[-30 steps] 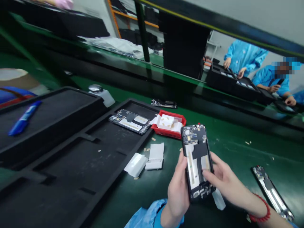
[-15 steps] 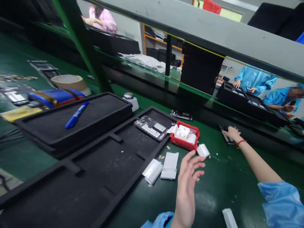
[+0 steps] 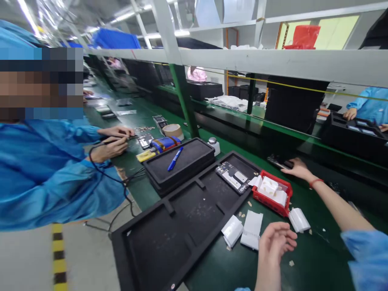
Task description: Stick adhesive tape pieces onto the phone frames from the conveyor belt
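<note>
My right hand (image 3: 298, 169), with a red bracelet on the wrist, reaches to the far side of the bench. Its fingers close on the near end of a dark opened phone (image 3: 277, 162); motion blurs it. Nearer me, my left hand (image 3: 278, 241) hovers with loosely curled fingers apart, holding nothing. It is nearest to a white folded wrapper (image 3: 253, 228) and a red bin (image 3: 271, 204) containing white pieces with small tan tabs. Another opened phone (image 3: 233, 178), its circuit board showing, lies in the far compartment of a black tray (image 3: 182, 220).
A stacked black tray (image 3: 157, 161) carries a blue marker (image 3: 175, 159). Behind it stand a white pump bottle (image 3: 214, 145) and a tape roll (image 3: 173, 130). At left, a co-worker's hands (image 3: 113, 145) work on small parts. A green post (image 3: 183, 101) rises beyond.
The view has swung left, bringing a co-worker into sight. My right hand has moved left along the far side to the dark phone near the red bin. My left hand stays raised, fingers more curled.
</note>
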The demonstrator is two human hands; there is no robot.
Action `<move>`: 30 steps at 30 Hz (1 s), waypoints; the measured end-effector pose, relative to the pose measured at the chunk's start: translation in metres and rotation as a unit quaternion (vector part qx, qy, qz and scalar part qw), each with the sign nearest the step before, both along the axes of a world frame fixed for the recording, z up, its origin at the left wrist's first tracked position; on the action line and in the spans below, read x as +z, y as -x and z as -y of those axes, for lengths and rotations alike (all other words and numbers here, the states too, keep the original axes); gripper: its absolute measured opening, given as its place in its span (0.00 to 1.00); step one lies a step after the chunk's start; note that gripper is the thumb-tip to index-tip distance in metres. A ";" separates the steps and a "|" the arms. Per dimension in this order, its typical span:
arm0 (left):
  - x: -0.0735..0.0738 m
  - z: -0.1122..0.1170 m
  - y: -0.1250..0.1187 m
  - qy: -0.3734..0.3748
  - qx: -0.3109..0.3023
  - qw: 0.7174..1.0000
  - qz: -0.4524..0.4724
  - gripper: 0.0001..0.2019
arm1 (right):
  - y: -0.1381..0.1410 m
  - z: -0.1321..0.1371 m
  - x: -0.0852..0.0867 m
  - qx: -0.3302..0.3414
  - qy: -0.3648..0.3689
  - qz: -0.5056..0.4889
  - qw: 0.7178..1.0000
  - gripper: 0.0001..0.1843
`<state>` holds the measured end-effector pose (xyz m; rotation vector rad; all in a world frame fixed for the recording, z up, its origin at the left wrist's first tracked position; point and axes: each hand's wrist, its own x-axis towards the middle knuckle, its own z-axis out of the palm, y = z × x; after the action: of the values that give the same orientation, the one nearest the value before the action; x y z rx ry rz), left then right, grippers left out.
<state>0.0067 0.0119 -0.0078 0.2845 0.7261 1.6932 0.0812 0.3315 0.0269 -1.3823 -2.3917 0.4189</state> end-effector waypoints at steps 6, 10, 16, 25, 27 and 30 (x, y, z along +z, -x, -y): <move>-0.003 0.006 -0.025 0.039 0.134 0.989 -0.042 0.41 | -0.095 0.136 -0.019 0.033 -0.095 -0.123 0.987 0.35; -0.003 0.013 -0.030 0.100 0.112 0.981 -0.121 0.38 | -0.118 0.228 -0.042 0.090 -0.095 -0.143 0.981 0.39; 0.019 0.023 -0.012 -0.008 0.085 0.948 -0.308 0.23 | -0.070 0.265 0.008 0.086 -0.080 -0.271 0.955 0.13; 0.022 0.023 -0.012 -0.042 0.232 0.876 -0.420 0.07 | -0.035 0.276 0.040 0.115 -0.021 -0.350 0.929 0.02; 0.023 0.026 -0.008 -0.053 0.221 0.873 -0.432 0.08 | -0.035 0.279 0.041 0.132 -0.043 -0.344 0.928 0.03; 0.022 0.028 -0.003 -0.064 0.213 0.869 -0.442 0.11 | -0.035 0.279 0.042 0.175 -0.093 -0.324 0.925 0.05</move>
<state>0.0094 -0.0159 0.0142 1.1101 1.4255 2.0131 0.1166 0.0521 0.0689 -0.5916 -2.0327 0.6081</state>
